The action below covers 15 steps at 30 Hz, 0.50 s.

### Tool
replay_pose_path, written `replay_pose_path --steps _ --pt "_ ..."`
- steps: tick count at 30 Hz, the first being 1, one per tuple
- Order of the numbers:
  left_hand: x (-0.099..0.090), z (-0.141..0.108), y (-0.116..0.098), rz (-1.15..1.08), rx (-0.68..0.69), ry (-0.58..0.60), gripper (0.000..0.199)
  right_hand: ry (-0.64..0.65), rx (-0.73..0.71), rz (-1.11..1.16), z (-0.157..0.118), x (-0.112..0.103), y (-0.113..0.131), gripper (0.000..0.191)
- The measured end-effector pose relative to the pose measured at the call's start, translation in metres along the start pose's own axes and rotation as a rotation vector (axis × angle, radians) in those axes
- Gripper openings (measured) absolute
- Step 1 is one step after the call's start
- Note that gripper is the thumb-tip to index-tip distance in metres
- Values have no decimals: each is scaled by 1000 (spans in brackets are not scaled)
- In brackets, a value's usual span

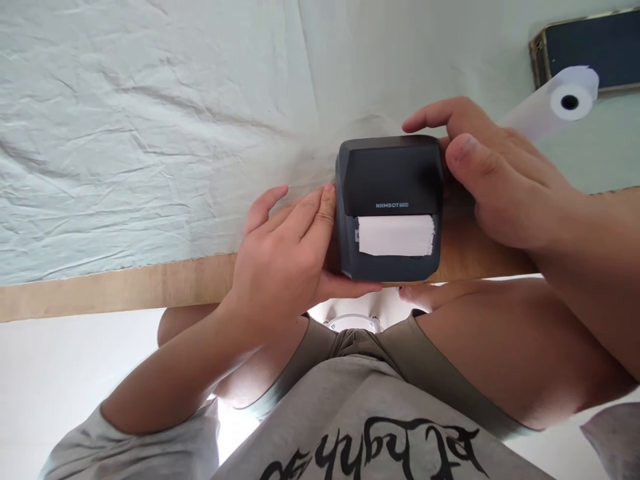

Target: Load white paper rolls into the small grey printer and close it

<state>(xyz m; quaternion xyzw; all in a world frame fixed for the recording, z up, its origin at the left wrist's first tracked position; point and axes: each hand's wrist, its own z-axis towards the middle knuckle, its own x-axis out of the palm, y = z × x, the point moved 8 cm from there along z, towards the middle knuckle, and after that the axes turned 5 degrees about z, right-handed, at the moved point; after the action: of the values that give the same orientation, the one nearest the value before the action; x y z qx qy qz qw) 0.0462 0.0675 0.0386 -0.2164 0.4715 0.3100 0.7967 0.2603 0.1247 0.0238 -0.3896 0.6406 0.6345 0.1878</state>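
Black boxy plastic printer (390,180), centre frame, looks stiff, lightish, best gripped by its sides, my left hand (286,243) fingers mostly together, right hand (505,175) fingers spread.

There is one printer (393,179), one paper strip (396,235), one paper roll (543,107), one phone (600,48).

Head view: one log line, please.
left hand: against printer; right hand: at printer's opposite side, contact unclear; white paper: showing on printer; paper roll: near phone
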Motion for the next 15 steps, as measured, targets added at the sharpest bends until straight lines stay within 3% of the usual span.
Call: replay_pose_path --steps 7,12,15 --pt "0 -1 -2 -9 -111 -39 93 6 27 -17 -3 -8 8 100" --pt "9 -6 12 -190 -157 142 107 -6 6 -91 -11 -21 15 128" --pt "11 -6 21 -268 -225 225 104 -60 19 -135 -16 -27 18 123"
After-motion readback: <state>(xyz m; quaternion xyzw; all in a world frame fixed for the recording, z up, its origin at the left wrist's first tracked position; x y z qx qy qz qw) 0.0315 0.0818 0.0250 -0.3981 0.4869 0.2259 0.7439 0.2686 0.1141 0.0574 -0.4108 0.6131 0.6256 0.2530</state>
